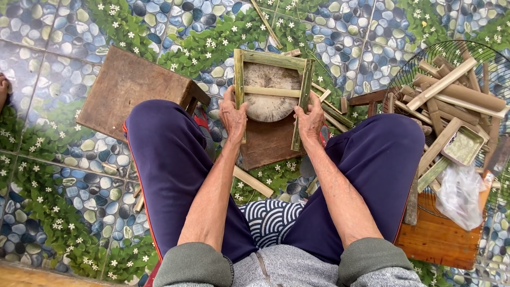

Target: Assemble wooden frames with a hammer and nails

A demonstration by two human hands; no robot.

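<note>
Seated person in dark blue trousers, seen from above, knees apart over a floor of pebble-and-flower patterned tiles (69,79). Held between the knees: 1 rectangular frame of split green bamboo strips (271,90), with 2 long side strips, 1 far top strip and 1 middle cross strip. The left hand (234,114) is closed around the near part of the frame's left side strip, thumb across the front; the right hand (309,121) is wrapped likewise on the right side strip. The frame stands on or just over a round pale wooden chopping block (269,98), which rests on a dark brown wooden board (268,146); whether the frame touches the block cannot be told. Left of the frame: 1 low brown wooden stool (130,87), close to the left knee. Right, well apart from the hands: a round wire grille (451,58) heaped with cut bamboo pieces (457,93), a clear plastic bag (461,194) beside them, and an orange-brown wooden stool (441,236) beneath. Loose bamboo offcuts (252,182) lie on the tiles near the board.
</note>
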